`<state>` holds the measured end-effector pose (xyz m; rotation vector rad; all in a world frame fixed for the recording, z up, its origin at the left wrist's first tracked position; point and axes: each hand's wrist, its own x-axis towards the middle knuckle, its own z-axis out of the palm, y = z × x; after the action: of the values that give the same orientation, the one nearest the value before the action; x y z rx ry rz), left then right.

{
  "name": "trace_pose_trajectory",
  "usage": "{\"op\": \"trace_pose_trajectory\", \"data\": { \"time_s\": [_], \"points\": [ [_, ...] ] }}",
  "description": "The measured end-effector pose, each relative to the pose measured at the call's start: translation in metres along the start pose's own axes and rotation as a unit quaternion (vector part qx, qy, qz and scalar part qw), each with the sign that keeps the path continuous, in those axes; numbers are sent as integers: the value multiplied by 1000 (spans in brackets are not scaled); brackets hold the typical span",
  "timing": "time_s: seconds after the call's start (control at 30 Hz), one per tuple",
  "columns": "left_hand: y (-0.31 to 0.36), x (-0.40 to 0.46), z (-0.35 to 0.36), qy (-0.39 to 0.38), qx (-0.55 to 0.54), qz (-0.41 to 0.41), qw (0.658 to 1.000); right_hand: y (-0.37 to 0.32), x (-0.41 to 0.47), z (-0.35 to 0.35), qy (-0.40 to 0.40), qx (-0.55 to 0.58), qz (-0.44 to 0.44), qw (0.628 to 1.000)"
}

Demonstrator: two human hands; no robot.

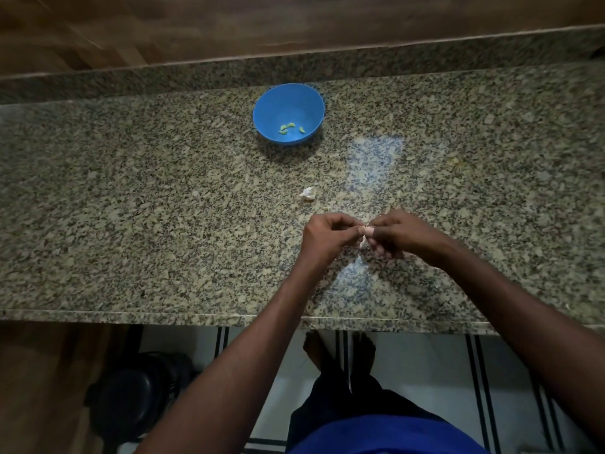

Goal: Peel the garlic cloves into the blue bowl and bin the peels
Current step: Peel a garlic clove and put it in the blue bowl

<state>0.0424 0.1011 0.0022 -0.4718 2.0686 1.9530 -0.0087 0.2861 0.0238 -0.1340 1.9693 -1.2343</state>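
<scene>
Speckled granite counter point(163, 198), wood panelling behind, striped floor below. Blue bowl point(262, 106) far centre, holding peeled cloves point(288, 128). Loose peel point(307, 194) mid-counter. Left hand point(324, 237) and right hand point(402, 234), each grip pinched on one garlic clove point(366, 231).

Dim, countertop point(376, 152) glare, blurred edges

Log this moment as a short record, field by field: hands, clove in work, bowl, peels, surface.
left hand: pinches the garlic clove
right hand: pinches the same clove from the other side
garlic clove: held between both hands above the counter
blue bowl: holds a few peeled cloves
loose peel: lies on the counter, between bowl and hands
counter: speckled granite
</scene>
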Motion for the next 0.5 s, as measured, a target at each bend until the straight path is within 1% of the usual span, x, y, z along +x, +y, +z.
{"op": "trace_pose_trajectory", "data": {
  "time_s": [0.07,0.13,0.23,0.33,0.37,0.4,0.43,0.5],
  "points": [
    [5,1,0,1,8,8,1000,3,4,-4,-30,104,43,993],
    [8,2,1,9,20,19,1000,3,11,-6,-55,205,101,972],
    [9,5,1,26,53,41,997,-1,20,-7,-77,295,176,936],
    [11,5,0,37,70,65,995,-5,25,-10,-78,377,217,897],
    [13,6,0,38,70,68,994,-7,24,-11,-79,390,222,890],
    [14,7,0,37,64,64,995,-9,22,-10,-76,383,220,894],
    [14,9,-1,35,51,49,997,-10,20,-9,-65,346,202,914],
    [17,15,-5,27,-4,-16,1000,-13,14,-4,-12,192,117,974]
  ]
}}
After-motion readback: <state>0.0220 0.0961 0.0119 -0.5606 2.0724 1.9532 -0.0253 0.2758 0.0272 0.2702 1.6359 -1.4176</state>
